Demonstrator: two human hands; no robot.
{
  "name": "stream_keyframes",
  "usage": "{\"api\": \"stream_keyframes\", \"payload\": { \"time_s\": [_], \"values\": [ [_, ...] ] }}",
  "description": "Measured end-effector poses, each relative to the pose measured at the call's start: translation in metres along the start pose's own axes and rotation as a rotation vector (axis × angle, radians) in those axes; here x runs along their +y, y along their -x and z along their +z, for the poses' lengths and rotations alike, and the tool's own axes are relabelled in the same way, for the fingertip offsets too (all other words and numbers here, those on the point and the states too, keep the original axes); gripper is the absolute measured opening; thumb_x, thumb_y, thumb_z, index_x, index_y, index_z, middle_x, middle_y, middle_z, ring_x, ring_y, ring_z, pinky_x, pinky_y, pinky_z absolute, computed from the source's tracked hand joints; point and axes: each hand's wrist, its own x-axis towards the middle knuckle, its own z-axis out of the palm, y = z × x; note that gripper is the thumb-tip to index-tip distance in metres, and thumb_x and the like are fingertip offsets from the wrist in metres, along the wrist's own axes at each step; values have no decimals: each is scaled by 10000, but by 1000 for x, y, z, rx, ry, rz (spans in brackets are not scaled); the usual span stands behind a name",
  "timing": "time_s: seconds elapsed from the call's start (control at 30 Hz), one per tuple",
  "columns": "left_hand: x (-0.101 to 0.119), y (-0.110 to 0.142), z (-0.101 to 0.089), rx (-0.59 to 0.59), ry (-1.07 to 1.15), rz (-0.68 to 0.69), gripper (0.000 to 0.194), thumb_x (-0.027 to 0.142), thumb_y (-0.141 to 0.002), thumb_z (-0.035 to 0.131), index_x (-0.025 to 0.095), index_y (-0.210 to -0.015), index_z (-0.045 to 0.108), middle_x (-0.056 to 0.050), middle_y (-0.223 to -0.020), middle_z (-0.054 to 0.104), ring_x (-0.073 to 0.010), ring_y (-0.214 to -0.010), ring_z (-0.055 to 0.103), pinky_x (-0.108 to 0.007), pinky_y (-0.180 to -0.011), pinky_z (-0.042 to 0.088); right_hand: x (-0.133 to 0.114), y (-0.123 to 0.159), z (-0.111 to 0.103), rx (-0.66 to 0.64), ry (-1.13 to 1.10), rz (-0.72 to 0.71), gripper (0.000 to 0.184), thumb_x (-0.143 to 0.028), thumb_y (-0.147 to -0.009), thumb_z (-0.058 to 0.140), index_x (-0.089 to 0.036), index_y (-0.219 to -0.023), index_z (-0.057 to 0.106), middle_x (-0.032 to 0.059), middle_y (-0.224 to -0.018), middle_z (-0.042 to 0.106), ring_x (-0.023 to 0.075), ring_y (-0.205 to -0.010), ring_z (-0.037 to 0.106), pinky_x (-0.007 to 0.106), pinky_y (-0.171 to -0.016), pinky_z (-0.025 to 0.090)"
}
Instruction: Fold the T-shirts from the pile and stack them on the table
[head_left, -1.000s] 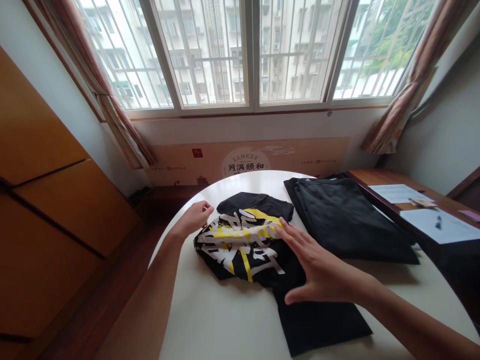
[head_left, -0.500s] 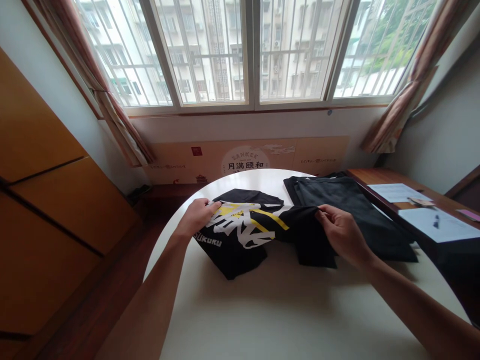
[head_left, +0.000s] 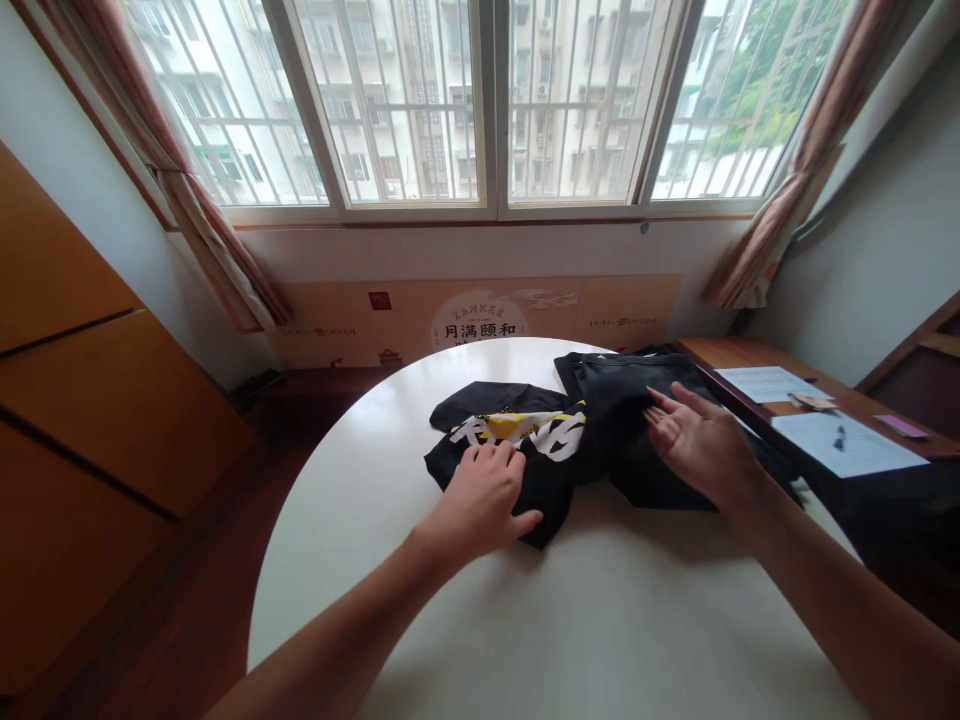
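Observation:
A black garment (head_left: 559, 435) with a white and yellow print, apparently a T-shirt, lies crumpled on the round white table (head_left: 345, 560). My left hand (head_left: 486, 500) rests on its near side, palm down, thumb out and fingers bent over the cloth without a grip. To the right, my right hand (head_left: 697, 440) is open beside the garment's dark right end, fingers stretched and slightly blurred. It is over a folded stack of dark cloth (head_left: 637, 372). Where the printed garment ends and the stack begins is hard to make out.
On the right, a brown wooden desk (head_left: 694, 350) adjoins the table and carries printed sheets (head_left: 847, 446), a pen (head_left: 839, 437) and a pink item (head_left: 900, 426). Orange-brown cabinets (head_left: 75, 420) stand at the left. Behind the table are a printed panel (head_left: 337, 310) and barred windows.
Both hands have let go of the garment they held stretched between them. It now lies flatter, its right end over the dark stack. My left hand moved right and nearer, onto the cloth.

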Motion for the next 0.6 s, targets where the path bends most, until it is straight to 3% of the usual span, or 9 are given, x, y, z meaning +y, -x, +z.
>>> {"api": "stream_keyframes", "payload": {
  "time_s": [0.07,0.13,0.2,0.3,0.37,0.47,0.53,0.6],
  "values": [
    [-6,-7,14,-5,-66,-49,232,384,-941,674,182,-1055,697,-189,-1150,725,-361,-1052,699,-461,-922,516,-1,-3,2,33,-109,31,675,-777,-967,460,-272,-1390,606,166,-1444,671,357,-1410,597,572,-1183,483],
    [-14,-12,18,-24,-50,-86,164,276,-998,549,194,-1029,687,-167,-1082,743,-324,-987,719,-420,-865,519,0,-3,4,35,-69,42,709,-756,-954,549,-279,-1477,530,163,-1552,594,346,-1478,527,571,-1209,440],
    [-19,-14,12,18,48,-143,219,257,-1039,446,211,-988,654,-142,-1000,747,-296,-931,725,-384,-822,507,5,0,8,-17,169,3,799,-715,-898,693,-261,-1527,501,172,-1556,590,363,-1479,517,587,-1221,399],
    [-20,-11,-6,203,328,-231,306,353,-1080,360,239,-881,562,-74,-844,691,-250,-806,675,-348,-761,474,15,9,22,-91,614,-159,874,-710,-805,793,-185,-1473,588,202,-1442,671,427,-1433,537,639,-1204,364],
    [-21,-9,-18,332,574,-237,336,426,-1060,382,241,-805,500,-21,-734,594,-212,-715,591,-322,-702,446,18,15,36,-111,815,-268,763,-666,-812,799,-162,-1369,670,205,-1373,708,449,-1406,544,649,-1176,369],
    [-29,-8,-33,390,983,-238,341,499,-964,495,226,-759,477,21,-672,476,-158,-625,465,-283,-600,390,14,21,54,-150,911,-333,357,-458,-921,710,-185,-1147,749,161,-1199,769,404,-1255,633,613,-1108,411],
    [-42,-9,-39,373,1145,-283,343,501,-875,579,219,-723,457,32,-654,443,-131,-588,405,-268,-548,342,8,21,57,-155,816,-325,192,-341,-948,627,-206,-1006,750,115,-1056,781,342,-1093,683,535,-1025,469],
    [-60,-10,-41,391,1141,-385,339,474,-798,610,220,-677,422,33,-627,432,-123,-571,391,-266,-522,319,2,19,54,-107,614,-249,203,-337,-968,573,-217,-911,727,71,-929,764,281,-922,690,426,-880,519]
  ]
}}
